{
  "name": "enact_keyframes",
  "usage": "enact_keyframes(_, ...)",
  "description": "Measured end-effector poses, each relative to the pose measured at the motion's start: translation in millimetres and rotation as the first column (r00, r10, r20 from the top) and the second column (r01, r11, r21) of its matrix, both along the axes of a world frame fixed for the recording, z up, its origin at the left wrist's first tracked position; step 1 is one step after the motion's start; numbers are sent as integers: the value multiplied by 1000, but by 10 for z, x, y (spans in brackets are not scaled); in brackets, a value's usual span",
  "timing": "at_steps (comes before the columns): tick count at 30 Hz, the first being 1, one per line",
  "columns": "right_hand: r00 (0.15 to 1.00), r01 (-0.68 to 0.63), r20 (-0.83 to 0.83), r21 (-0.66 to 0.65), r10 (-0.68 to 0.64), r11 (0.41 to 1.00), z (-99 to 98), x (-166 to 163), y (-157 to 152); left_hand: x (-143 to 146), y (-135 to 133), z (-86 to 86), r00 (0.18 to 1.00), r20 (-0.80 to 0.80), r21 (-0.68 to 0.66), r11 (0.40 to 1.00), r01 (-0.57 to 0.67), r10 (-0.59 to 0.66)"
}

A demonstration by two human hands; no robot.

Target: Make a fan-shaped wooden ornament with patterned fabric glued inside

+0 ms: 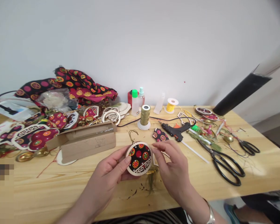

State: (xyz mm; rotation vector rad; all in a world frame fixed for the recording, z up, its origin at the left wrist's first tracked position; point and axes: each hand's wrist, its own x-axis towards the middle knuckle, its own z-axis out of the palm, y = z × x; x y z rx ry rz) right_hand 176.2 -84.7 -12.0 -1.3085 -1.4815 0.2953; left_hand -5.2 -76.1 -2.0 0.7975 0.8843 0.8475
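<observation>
My left hand (pixel 115 166) holds a round ornament (pixel 140 158), its thumb on the front and its fingers behind. Black and red patterned fabric fills the pale wooden ring, with small white dots and a cut-out fretwork band low on the face. A cord loop (pixel 133 136) sticks up from its top, and a green tassel (pixel 151 180) hangs below. At the right rim, the thumb and forefinger of my right hand (pixel 171 165) are pinched together; I cannot make out what is between them. Behind the ornament stands a spool of olive thread (pixel 144 116).
An open cardboard box (pixel 88 143) sits left, before heaped ornaments and patterned cloth (pixel 81 82). Glue bottles (pixel 135 104) and a yellow spool (pixel 170 106) line the wall. To the right lie a black glue gun (pixel 176 130), large scissors (pixel 224 161) and smaller scissors (pixel 248 147).
</observation>
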Motion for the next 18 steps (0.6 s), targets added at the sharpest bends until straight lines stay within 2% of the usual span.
enact_keyframes(2,990,-19,140,53,11,998,12,-44,-25,9,1,2,1000,-15,18,1000,17,-16)
enact_keyframes(5,970,-16,245,63,0,998,24,-103,-44,29,4,3,999,-33,40,999,24,-22)
enact_keyframes(14,915,94,382,102,-127,990,-5,-154,-16,53,-47,13,984,-173,112,993,-29,49)
enact_keyframes(18,910,88,398,92,-117,992,1,-153,-8,81,-59,60,972,-223,143,989,-43,74)
